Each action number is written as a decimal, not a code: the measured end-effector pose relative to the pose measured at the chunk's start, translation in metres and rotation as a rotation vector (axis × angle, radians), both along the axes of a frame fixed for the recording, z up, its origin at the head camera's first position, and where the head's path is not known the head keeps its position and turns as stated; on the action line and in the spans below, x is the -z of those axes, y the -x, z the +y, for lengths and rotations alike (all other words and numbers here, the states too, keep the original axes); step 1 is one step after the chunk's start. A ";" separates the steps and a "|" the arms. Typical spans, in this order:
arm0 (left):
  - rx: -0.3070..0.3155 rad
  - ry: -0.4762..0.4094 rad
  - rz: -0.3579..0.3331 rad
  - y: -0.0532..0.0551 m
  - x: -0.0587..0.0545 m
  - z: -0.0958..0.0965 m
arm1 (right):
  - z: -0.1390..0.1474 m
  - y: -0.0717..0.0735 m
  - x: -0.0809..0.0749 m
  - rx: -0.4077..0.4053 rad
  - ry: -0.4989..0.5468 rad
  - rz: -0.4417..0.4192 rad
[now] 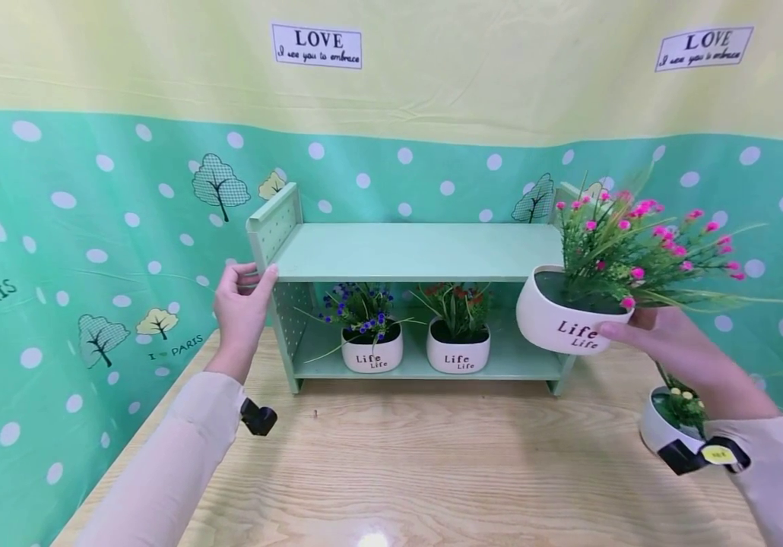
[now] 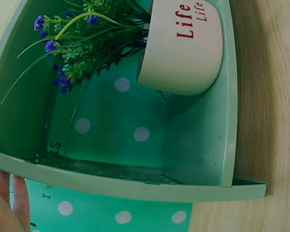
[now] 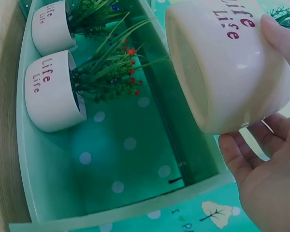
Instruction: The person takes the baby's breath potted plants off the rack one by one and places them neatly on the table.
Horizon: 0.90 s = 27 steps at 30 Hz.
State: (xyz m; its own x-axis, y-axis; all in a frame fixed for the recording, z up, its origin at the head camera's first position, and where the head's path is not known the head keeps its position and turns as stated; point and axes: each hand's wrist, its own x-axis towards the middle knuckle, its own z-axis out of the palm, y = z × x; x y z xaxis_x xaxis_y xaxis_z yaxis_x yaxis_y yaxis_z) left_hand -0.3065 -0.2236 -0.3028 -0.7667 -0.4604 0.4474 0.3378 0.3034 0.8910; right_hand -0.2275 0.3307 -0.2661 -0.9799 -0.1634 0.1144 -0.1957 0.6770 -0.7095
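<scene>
My right hand [image 1: 689, 357] grips a white flowerpot [image 1: 549, 315] with pink flowers [image 1: 665, 235], thumb on its printed front. The pot is tilted and held up by the right end of a two-tier pale green shelf [image 1: 419, 251]. In the right wrist view fingers [image 3: 237, 157] curl against the pot's side. My left hand [image 1: 241, 311] holds the shelf's left side panel, thumb at its front edge and fingers on the outer side. A purple-flowered pot [image 1: 372, 355] and a red-flowered pot [image 1: 458, 355] stand upright on the lower tier.
A smaller white pot [image 1: 658, 429] with yellowish flowers stands on the wooden table [image 1: 419, 471] at the right, partly hidden by my right forearm. Behind the shelf hangs a green and yellow dotted curtain [image 1: 378, 163]. Raised side panels bound the upper tier.
</scene>
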 end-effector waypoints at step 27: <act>0.005 0.002 -0.008 -0.001 0.000 -0.001 | 0.034 -0.005 0.051 0.025 -0.228 -0.273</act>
